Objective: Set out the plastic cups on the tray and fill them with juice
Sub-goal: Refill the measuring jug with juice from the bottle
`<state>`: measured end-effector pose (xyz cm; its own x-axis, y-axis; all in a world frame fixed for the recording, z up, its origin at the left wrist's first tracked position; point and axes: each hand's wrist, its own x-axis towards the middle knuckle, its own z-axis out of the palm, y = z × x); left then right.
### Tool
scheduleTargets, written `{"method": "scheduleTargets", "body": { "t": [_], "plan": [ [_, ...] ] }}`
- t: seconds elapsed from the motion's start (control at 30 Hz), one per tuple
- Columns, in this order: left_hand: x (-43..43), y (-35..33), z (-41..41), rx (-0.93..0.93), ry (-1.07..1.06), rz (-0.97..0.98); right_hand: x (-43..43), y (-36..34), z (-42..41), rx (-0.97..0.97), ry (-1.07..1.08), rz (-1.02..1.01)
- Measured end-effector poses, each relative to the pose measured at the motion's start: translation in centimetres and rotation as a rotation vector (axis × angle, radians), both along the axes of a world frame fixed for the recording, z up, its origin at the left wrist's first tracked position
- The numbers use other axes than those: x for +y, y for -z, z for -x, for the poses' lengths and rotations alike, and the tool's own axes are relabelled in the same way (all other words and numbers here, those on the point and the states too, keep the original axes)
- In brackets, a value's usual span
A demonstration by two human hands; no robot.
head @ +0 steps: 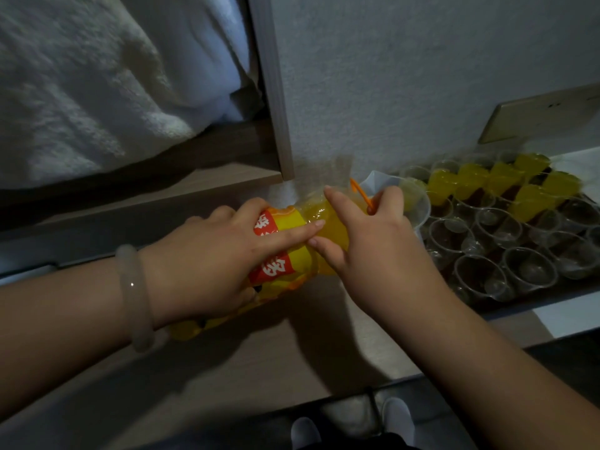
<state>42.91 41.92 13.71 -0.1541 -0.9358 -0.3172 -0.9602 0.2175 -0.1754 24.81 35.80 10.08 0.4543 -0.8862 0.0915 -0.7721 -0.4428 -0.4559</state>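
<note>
The juice bottle [289, 219] lies tipped nearly on its side above the desk [227, 368], its neck pointing right. The left hand [201, 254] is wrapped around its red and yellow label, a pale bracelet [133, 297] on that wrist. The right hand [373, 241] clasps the bottle's shoulder and neck, forefinger laid straight along the plastic and the other fingers curled by an orange cap strip [360, 194]. The two hands touch at the fingertips. Just right of the bottle's mouth stands a clear cup [418, 203]; whether juice is running into it cannot be told. Right of the bottle sits the dark tray [552, 292], with empty plastic cups [500, 228] in its nearer rows and filled cups [470, 180] in the farther rows.
</note>
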Motion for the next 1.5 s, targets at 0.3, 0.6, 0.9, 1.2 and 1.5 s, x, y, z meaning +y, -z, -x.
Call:
{"method": "scheduleTargets", "body": {
  "t": [0.3, 0.6, 0.9, 1.2, 1.5],
  "plan": [
    [0.08, -0.33, -0.03, -0.016, 0.004, 0.005, -0.01, -0.01, -0.03, -0.024, -0.007, -0.001],
    [-0.04, -0.3, -0.05, -0.015, 0.002, 0.019, -0.04, -0.07, -0.03, -0.035, -0.005, 0.01],
    [0.0, -0.55, -0.01, -0.026, 0.007, 0.016, 0.04, -0.14, -0.04, -0.025, -0.002, -0.006],
    [0.48, -0.35, 0.67, -0.049, -0.001, 0.008, 0.21, -0.15, 0.46, -0.023, -0.009, -0.002],
    [0.64, -0.52, 0.75, -0.058, -0.015, 0.003, 0.3, -0.31, 0.45, -0.032, -0.006, 0.004]
  ]
}}
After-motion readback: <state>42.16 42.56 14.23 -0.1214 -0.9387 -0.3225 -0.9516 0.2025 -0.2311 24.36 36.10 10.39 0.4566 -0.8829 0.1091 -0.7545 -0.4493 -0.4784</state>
